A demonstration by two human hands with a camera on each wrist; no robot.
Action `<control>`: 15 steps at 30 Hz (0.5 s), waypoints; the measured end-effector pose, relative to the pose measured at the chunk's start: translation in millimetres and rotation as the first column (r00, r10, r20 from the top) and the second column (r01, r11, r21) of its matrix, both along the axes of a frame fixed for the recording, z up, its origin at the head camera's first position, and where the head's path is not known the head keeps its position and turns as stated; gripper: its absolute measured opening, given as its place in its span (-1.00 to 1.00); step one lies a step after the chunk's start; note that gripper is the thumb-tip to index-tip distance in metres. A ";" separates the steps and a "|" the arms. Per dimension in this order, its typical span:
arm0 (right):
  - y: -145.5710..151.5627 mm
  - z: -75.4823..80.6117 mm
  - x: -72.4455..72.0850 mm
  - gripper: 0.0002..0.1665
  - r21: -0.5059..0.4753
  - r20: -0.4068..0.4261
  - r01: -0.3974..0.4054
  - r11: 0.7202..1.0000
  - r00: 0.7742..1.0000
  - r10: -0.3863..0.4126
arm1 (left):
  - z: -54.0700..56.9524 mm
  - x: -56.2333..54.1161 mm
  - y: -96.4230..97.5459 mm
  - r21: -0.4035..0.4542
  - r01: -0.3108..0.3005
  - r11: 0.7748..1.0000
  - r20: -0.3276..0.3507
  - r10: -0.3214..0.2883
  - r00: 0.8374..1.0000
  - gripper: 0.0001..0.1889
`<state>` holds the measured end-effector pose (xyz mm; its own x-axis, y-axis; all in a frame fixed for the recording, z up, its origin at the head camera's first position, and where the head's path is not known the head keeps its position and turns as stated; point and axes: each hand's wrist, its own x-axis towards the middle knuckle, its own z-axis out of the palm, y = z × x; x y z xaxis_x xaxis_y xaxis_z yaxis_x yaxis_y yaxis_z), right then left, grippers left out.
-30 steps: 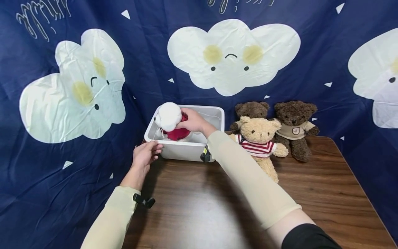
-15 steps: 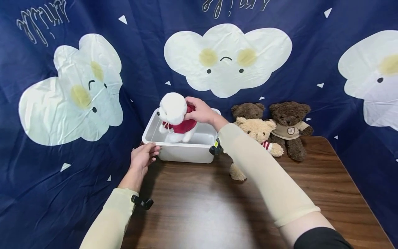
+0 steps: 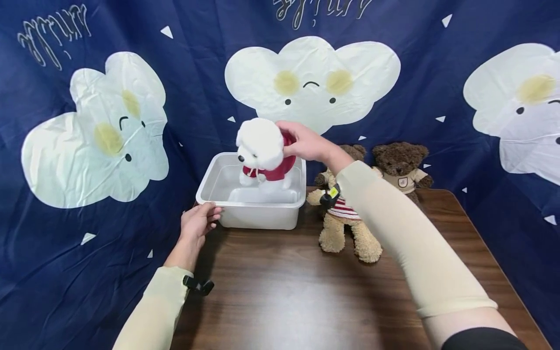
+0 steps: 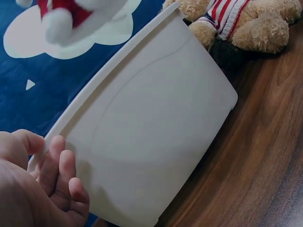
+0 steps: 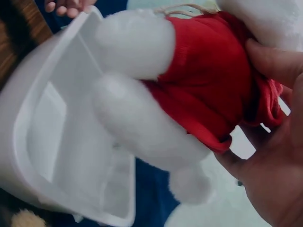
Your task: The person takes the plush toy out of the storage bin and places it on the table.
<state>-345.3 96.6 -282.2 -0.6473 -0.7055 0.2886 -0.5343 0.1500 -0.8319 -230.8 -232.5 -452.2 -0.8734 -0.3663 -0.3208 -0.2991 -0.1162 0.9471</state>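
A white plush dog (image 3: pixel 261 144) in a red hooded top hangs above a light grey plastic bin (image 3: pixel 258 215). My right hand (image 3: pixel 309 142) grips it from behind, by the back of the red top. In the right wrist view, the thumb and fingers curl round the red cloth (image 5: pixel 208 66), and the dog's white legs (image 5: pixel 135 120) dangle beside the bin's opening. My left hand (image 3: pixel 199 222) pinches the bin's near left rim, with the thumb and forefinger at the edge in the left wrist view. The inside of the bin shows bare grey walls.
Right of the bin, a tan teddy bear (image 3: pixel 350 231) in a striped shirt sits on the wooden table (image 3: pixel 280 287), partly hidden by my right forearm. Two dark brown bears sit behind it, one in a beige shirt (image 3: pixel 402 182). A blue cloud-print curtain (image 3: pixel 201 97) hangs behind.
My right hand has lifted the plush dog up from inside the bin and moved it right. My left hand stays at the rim. The head view has shifted slightly.
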 end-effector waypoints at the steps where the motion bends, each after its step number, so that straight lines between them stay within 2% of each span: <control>1: 6.9 3.4 1.6 -0.41 -0.003 0.010 -0.012 1.000 1.000 0.012 | -0.4 -0.1 -0.1 0.002 -0.001 1.000 0.003 0.001 1.000 -0.79; 5: 40.8 14.6 11.2 -0.34 -0.014 0.022 -0.006 1.000 1.000 0.006 | -3.0 0.3 -2.1 0.002 -0.009 1.000 0.011 0.009 1.000 -0.81; 8: 70.4 19.9 17.2 -0.35 -0.025 -0.013 0.025 0.999 1.000 -0.025 | -4.2 0.4 -4.5 0.002 -0.015 1.000 0.016 0.015 1.000 -0.81; 11: 100.6 20.6 20.1 -0.39 -0.065 -0.034 0.032 0.997 0.999 -0.034 | -4.2 1.4 -6.5 0.001 -0.018 1.000 0.016 0.018 1.000 -0.80; 15: 142.8 16.8 22.7 -0.34 -0.109 -0.051 0.034 0.993 0.998 -0.040 | -3.5 3.3 -8.1 0.013 -0.031 0.999 0.014 0.030 0.999 -0.84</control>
